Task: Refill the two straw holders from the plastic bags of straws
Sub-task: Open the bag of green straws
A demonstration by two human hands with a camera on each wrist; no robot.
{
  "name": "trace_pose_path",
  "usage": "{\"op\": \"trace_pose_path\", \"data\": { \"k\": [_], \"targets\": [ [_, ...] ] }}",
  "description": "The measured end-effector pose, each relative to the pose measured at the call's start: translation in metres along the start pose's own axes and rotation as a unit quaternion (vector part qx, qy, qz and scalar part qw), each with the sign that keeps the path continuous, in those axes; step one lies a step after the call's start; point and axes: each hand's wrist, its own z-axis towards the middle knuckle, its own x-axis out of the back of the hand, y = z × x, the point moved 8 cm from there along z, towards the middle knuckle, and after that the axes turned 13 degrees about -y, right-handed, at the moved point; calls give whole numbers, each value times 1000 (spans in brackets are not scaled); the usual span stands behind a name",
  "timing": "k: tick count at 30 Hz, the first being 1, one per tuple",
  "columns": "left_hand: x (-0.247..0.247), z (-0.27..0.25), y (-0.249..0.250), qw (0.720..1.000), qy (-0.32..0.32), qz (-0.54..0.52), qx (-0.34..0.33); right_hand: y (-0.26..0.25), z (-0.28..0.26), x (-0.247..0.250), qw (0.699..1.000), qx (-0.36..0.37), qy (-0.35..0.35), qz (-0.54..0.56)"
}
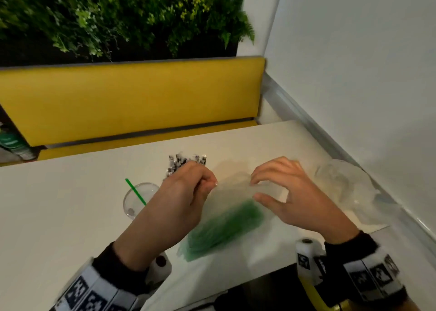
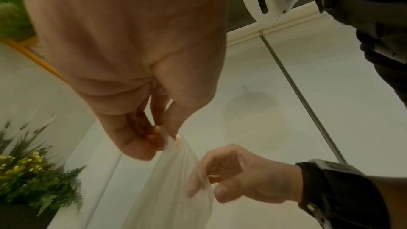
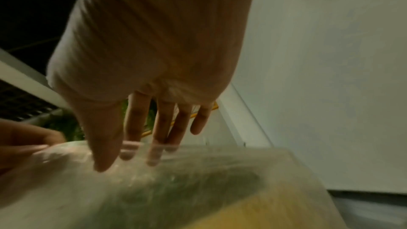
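A clear plastic bag (image 1: 238, 199) of green straws (image 1: 224, 228) is held just above the white table (image 1: 70, 204), its mouth facing away from me. My left hand (image 1: 210, 183) pinches the left edge of the mouth, seen close in the left wrist view (image 2: 167, 137). My right hand (image 1: 256, 189) holds the right side of the film, fingers behind it and thumb in front (image 3: 114, 159). A clear cup (image 1: 128, 210) with one green straw (image 1: 135, 191) stands to the left. Black-and-white straws (image 1: 181, 163) stick up behind my left hand; their holder is hidden.
A crumpled clear bag (image 1: 349, 192) lies at the table's right edge against the white wall (image 1: 365, 74). A yellow bench (image 1: 129, 103) runs along the far side, with green plants (image 1: 118, 15) above it. The near table edge lies below my wrists.
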Motion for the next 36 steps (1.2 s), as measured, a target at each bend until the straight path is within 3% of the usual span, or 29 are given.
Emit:
{"op": "trace_pose_path", "data": {
  "k": [6,9,11,13,15,20,23,25,29,32,34,36],
  "targets": [
    [23,-16,-4,999,4,32,31,-30,3,-8,996,45,34,-62],
    [23,-13,6,993,-1,112,48,-48,5,-25,993,91,-57,-47],
    [-1,-5,7,987,-85,130,49,-54,5,-44,988,87,-120,-41],
    [-31,-1,-1,982,-174,62,30,-56,1,-54,985,72,-151,-33],
    [-42,-1,-14,979,-201,29,21,-55,-6,-57,982,51,-180,-18],
    [-30,3,-35,989,-102,87,58,-61,-31,-68,946,-31,-322,-34],
    [-28,4,-32,990,-48,91,92,-65,-41,-73,915,-71,-394,50],
    [-30,2,-22,995,-37,71,62,-63,-37,-72,913,-89,-385,103],
    [-40,-6,-7,995,-75,-66,-22,-26,-10,-51,963,-112,-244,-34],
    [-39,-8,-19,994,-54,-92,3,-1,-4,-51,963,-116,-209,-124],
    [-35,-10,-33,998,-33,-41,26,2,-7,-47,964,-103,-198,-141],
    [-44,-12,-52,995,-78,1,69,-4,-14,-42,975,-66,-156,-143]
  ]
}}
